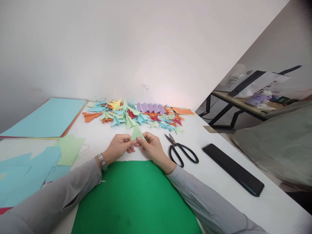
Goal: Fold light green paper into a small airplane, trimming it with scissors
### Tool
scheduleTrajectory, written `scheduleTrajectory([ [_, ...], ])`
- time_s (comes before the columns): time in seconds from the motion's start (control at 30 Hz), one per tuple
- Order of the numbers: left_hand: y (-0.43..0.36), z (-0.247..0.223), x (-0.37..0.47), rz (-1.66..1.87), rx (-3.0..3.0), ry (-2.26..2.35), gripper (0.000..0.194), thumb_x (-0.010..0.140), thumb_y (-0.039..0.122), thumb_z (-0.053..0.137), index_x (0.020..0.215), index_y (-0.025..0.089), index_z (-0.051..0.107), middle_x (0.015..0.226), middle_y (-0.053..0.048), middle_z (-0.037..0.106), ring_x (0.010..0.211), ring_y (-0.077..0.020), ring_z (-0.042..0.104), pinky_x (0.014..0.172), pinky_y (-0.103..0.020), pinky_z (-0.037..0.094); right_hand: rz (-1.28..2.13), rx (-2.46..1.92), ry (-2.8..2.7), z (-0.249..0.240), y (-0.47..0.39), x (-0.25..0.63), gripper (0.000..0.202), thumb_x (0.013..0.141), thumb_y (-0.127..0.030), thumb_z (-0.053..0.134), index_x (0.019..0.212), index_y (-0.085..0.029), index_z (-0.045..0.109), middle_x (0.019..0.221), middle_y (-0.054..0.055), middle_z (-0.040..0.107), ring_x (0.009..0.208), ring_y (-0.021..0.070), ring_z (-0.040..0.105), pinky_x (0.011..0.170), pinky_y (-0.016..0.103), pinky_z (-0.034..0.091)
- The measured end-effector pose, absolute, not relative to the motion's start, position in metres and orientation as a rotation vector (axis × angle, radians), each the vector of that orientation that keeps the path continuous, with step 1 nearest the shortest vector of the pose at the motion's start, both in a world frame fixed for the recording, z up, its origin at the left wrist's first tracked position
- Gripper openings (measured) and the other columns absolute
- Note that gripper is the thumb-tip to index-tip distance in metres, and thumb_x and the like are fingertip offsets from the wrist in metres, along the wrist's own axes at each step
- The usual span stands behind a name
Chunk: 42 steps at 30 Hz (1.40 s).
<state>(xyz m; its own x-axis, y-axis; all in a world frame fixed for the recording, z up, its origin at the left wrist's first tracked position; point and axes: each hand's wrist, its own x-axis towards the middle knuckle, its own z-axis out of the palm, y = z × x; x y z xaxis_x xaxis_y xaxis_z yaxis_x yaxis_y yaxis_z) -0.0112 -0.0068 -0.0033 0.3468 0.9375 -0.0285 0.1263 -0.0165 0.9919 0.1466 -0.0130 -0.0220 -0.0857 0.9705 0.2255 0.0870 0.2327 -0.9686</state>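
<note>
White counter (209, 130), with clock positions read from the two hands and twelve o'clock toward the wall. The largest item on it, a green sheet (136, 198), lies at six o'clock, beneath the forearms. A stack of colored sheets (46, 118), light blue uppermost, occupies ten o'clock; loose light-blue sheets (21, 175) overlap at eight to nine o'clock, a light-green sheet (70, 149) partly covering them. A heap of small folded paper pieces (117, 113), in orange, blue, green, red and yellow, spreads across twelve o'clock, with a pleated purple paper (151, 108) at its far side and orange papers (183, 111) at two o'clock. A long black case (233, 169) rests slantwise at four o'clock. Between it and the hands, at three o'clock, lie black-handled scissors (181, 149), blades slightly parted. The left hand (118, 147), with a metal-banded watch (102, 162) at its wrist, and the right hand (154, 148) both grip the smallest item, a light-green paper triangle (136, 132), by its lower part, fingers closed on it, apex toward twelve o'clock.
</note>
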Motion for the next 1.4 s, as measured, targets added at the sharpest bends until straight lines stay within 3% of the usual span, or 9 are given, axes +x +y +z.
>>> scheduleTrajectory([
  [0.47,-0.0073,-0.0013,-0.01,0.87,1.417,1.044,0.015,0.066,0.026,0.069,0.066,0.012,0.065,0.049,-0.001,0.061,0.045,-0.0098,0.055,0.048,-0.021,0.046,1.07,-1.087,-1.356,-0.0178,-0.0139,0.1453,0.028,0.072,-0.043,0.065,0.065,-0.018,0.055,0.053,-0.004,0.054,0.046,0.0096,0.044,0.046,0.023,0.036],
  [0.67,-0.0076,-0.0018,-0.0112,0.863,1.423,1.022,0.019,0.072,0.03,0.064,0.067,0.011,0.067,0.051,-0.002,0.062,0.046,-0.009,0.056,0.048,-0.02,0.047,1.062,-1.093,-1.363,-0.0188,-0.0129,0.146,0.028,0.072,-0.043,0.065,0.066,-0.017,0.056,0.054,-0.003,0.056,0.045,0.0094,0.045,0.046,0.023,0.035],
  [0.93,-0.0068,-0.001,-0.0107,0.861,1.389,1.03,0.025,0.069,0.036,0.068,0.062,0.012,0.066,0.049,-0.002,0.062,0.045,-0.01,0.056,0.047,-0.021,0.047,1.073,-1.089,-1.372,-0.0188,-0.0137,0.1463,0.028,0.072,-0.044,0.064,0.066,-0.018,0.056,0.054,-0.003,0.055,0.045,0.0095,0.045,0.046,0.023,0.036],
  [1.4,-0.0073,-0.001,-0.0125,0.861,1.419,1.007,0.026,0.071,0.036,0.065,0.066,0.011,0.067,0.051,-0.004,0.063,0.045,-0.0097,0.056,0.047,-0.021,0.045,1.071,-1.091,-1.372,-0.0179,-0.0135,0.1462,0.029,0.072,-0.045,0.064,0.064,-0.018,0.055,0.053,-0.003,0.056,0.045,0.0095,0.045,0.046,0.023,0.036],
])
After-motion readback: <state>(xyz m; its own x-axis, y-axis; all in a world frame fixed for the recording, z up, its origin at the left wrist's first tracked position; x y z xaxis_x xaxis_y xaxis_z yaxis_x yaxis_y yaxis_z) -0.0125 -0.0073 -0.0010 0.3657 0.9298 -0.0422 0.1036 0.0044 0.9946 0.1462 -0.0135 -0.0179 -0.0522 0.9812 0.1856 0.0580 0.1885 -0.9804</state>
